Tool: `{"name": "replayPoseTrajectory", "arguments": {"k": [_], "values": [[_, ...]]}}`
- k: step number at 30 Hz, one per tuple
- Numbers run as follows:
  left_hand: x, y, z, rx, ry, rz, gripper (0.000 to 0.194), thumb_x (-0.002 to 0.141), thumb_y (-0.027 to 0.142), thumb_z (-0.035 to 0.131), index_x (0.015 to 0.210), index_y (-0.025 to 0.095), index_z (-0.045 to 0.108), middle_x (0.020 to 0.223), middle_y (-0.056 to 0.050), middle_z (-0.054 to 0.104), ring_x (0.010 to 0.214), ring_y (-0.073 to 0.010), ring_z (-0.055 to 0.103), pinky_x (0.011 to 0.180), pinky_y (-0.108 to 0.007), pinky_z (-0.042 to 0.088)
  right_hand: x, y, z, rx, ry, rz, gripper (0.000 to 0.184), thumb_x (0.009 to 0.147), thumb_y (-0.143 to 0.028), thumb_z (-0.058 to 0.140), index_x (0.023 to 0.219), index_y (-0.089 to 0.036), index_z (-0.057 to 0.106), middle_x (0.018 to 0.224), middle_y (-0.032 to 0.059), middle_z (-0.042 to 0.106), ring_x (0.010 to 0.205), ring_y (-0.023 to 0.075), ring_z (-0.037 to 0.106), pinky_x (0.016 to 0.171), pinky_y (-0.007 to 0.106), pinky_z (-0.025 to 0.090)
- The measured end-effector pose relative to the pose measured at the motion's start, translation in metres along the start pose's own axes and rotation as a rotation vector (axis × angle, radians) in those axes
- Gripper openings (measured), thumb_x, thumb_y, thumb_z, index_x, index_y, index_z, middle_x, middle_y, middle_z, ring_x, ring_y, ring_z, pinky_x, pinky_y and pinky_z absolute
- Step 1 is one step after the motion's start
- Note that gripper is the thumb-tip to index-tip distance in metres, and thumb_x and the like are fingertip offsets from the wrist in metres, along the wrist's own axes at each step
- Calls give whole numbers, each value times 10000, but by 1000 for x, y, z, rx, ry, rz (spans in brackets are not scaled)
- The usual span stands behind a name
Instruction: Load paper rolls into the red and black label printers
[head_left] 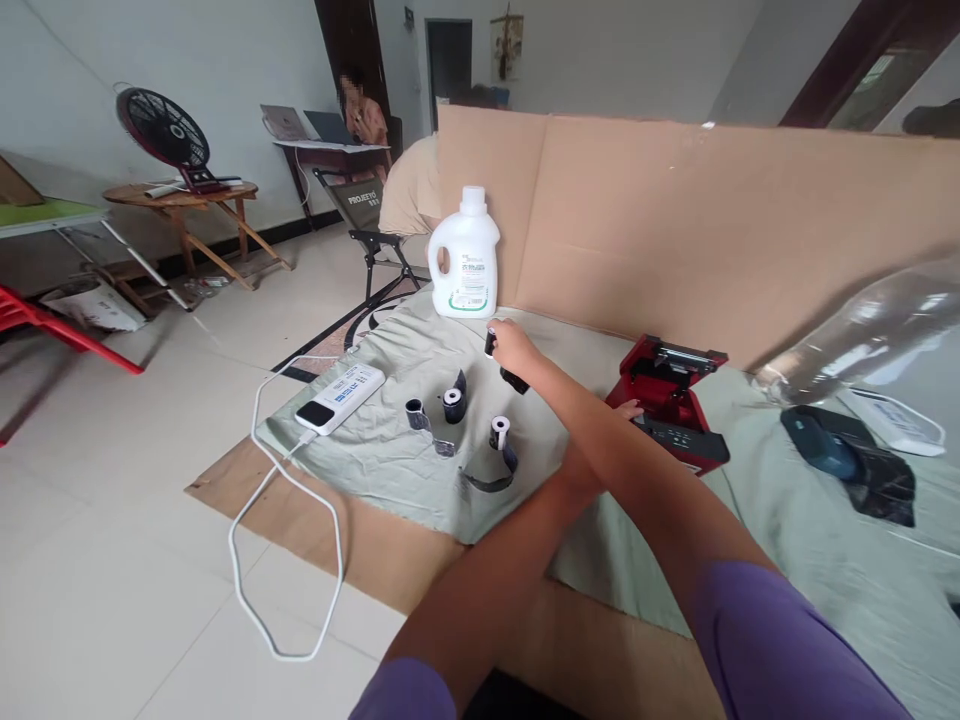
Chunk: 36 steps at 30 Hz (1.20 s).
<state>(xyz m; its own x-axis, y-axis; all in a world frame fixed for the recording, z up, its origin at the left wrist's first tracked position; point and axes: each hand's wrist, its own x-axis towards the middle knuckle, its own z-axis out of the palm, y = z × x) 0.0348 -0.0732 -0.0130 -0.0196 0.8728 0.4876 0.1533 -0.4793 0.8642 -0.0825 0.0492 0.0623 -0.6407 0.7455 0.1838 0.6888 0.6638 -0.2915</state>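
My arms cross, the right one over the left. My right hand (514, 345) is closed around a small black-and-white roll (490, 342), like a ribbon roll, above the cloth in front of the white jug. A dark piece (514, 380) hangs just below that hand. My left hand (628, 409), mostly hidden behind my right forearm, has its fingers on the side of a red-and-black printer-like machine (679, 432) with a raised lid. Partly unwound black ribbon rolls lie nearby: one roll (454, 404), a second roll (500, 432), and a dark curled strip (416, 413).
A white detergent jug (466, 265) stands before a cardboard wall (637, 220). A white power bank (341, 398) with a looping cable (337, 560) lies left. At right are a clear plastic bottle (862, 330) and a dark blue object (832, 447). A person (365, 118) sits behind.
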Motion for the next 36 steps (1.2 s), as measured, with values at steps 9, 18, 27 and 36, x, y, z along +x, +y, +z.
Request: {"name": "replayPoseTrajectory", "arguments": {"k": [9, 18, 27, 36], "values": [[-2, 20, -14, 109, -13, 6, 464, 897, 246, 674, 1351, 259, 579, 1446, -10, 577, 1297, -270, 512, 1165, -439, 410, 13, -10, 49, -53, -67, 17, 337, 895, -62, 471, 1189, -147, 610, 1201, 172, 609, 1022, 270, 606, 839, 362, 477], [-3, 21, -11, 219, -7, 103, 449, 904, 208, 614, 1349, 203, 556, 1441, -65, 580, 1292, -274, 553, 1144, -435, 419, -10, -20, 28, 81, 113, 47, 649, 963, -341, 518, 1565, -214, 313, 1507, 164, 417, 1306, 384, 417, 1048, 497, 383], [-12, 0, 9, 505, -35, 165, 685, 891, 323, 608, 1511, 159, 365, 1590, -90, 389, 1352, -345, 469, 1113, -479, 370, -86, -7, 3, 384, 162, -68, 268, 916, -239, 460, 936, -172, 719, 808, 43, 674, 760, 181, 594, 730, 280, 442], [-5, -17, 8, 589, -102, 254, 695, 916, 366, 569, 1504, 96, 315, 1578, -176, 387, 1474, -246, 356, 1209, -382, 294, -99, 33, 6, 567, -705, -347, 368, 673, -27, 532, 940, -182, 732, 935, -3, 733, 836, 180, 627, 700, 237, 431]]}}
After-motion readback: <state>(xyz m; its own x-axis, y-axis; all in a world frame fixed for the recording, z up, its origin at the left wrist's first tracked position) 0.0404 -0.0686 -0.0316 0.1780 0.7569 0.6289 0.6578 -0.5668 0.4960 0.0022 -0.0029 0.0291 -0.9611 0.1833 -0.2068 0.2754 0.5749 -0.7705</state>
